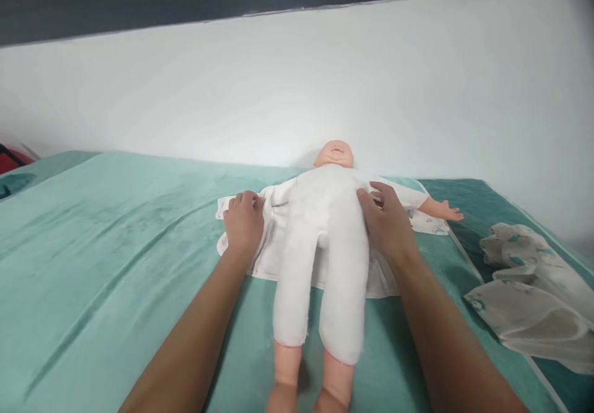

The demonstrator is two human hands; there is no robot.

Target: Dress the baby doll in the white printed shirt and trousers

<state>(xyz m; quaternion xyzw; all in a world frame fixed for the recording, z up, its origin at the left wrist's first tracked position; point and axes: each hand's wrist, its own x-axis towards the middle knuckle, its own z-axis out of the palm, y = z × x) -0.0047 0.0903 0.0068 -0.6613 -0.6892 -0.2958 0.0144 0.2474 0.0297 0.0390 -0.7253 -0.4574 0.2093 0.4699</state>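
A doll lies on its back, head away from me, with a white padded body and bare feet toward me. Beneath it is spread a white baby shirt, whose printed sleeves show at both sides. My left hand is closed at the end of the doll's arm on the left, over the shirt; what its fingers hold is hidden. Against the doll's side on the right rests my right hand, fingers curved, with thumb and forefinger apart. The doll's arm on the right stretches outward, its bare hand showing.
Another white printed baby garment lies crumpled on the right. A green cloth covers the surface, with a darker green part at the right. Behind the doll's head rises a white wall. Something red shows at the far left.
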